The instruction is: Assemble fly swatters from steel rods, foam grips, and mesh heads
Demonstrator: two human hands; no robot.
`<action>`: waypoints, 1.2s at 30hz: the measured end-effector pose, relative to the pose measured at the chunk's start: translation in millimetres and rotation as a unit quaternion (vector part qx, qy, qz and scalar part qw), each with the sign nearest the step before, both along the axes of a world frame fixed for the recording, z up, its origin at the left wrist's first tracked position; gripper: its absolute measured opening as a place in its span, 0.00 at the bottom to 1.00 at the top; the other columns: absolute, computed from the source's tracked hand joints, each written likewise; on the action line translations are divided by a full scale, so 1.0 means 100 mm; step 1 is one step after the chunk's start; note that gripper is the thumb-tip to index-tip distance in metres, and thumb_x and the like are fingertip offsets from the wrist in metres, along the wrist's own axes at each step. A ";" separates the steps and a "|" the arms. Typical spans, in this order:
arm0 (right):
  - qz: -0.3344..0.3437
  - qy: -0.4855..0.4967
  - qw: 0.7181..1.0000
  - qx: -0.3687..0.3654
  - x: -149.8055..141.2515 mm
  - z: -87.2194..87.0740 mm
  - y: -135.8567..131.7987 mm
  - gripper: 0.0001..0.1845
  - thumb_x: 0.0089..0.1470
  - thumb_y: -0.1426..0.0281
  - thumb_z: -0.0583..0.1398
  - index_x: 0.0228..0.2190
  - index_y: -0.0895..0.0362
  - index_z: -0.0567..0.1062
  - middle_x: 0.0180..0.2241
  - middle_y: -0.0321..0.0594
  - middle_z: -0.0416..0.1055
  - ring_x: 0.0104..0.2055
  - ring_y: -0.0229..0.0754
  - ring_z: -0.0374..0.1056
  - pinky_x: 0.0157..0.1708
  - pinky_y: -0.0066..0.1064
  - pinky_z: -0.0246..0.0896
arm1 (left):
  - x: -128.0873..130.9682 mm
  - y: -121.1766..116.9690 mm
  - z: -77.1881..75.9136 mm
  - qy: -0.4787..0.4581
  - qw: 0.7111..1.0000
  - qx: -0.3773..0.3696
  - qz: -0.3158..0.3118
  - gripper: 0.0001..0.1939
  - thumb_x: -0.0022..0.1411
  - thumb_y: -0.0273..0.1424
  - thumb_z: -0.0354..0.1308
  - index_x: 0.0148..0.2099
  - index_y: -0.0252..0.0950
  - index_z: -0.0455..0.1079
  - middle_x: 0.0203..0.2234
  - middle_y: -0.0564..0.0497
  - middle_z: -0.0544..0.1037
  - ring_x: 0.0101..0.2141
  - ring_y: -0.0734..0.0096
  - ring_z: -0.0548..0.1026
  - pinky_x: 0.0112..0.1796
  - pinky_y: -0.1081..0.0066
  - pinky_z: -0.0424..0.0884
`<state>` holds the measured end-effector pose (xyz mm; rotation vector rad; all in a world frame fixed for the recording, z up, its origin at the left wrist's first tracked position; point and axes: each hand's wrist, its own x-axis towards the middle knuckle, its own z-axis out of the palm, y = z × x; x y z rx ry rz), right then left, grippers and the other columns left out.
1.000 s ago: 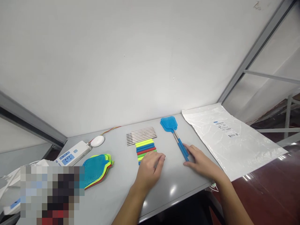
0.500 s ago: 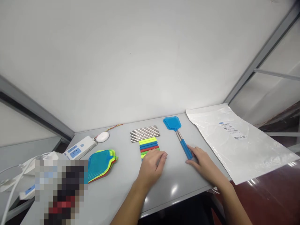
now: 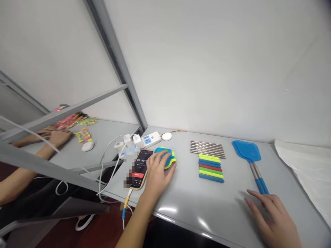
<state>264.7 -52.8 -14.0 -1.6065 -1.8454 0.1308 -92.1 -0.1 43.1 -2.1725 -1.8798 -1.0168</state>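
My left hand (image 3: 158,172) lies over a stack of fly swatter heads (image 3: 169,160), blue on top with yellow-green and red edges below. Its fingers are stretched out and the thumb is apart; the fingertips' contact is partly hidden. My right hand (image 3: 275,215) is open, thumb and fingers apart, just below the blue handles of two assembled fly swatters (image 3: 247,150) lying side by side. Between my hands are a row of metal rods (image 3: 208,148) and, in front of them, a row of coloured handle sleeves (image 3: 210,168) in yellow, blue, red and green.
A phone (image 3: 141,168) showing a timer lies left of my left hand, its cable hanging over the edge. Behind it are power strips (image 3: 152,138) with plugs and a white disc (image 3: 167,136). A white bag (image 3: 302,172) lies at right. Beyond a metal frame (image 3: 108,48), another person's hands (image 3: 58,137) work.
My view has turned left. My left hand has moved from the coloured sleeves to the stack of swatter heads. My right hand has come away from the blue swatter handles.
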 end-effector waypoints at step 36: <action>0.155 -0.134 0.976 -0.078 -0.74 0.71 1.56 0.19 0.64 0.64 0.46 0.40 0.55 0.74 0.41 0.46 0.67 0.40 0.45 0.66 0.39 0.36 0.61 | 0.40 -0.30 -0.10 -0.062 0.960 0.171 -0.214 0.12 0.59 0.19 0.56 0.43 0.38 0.68 0.37 0.49 0.80 0.39 0.67 0.77 0.46 0.60 0.71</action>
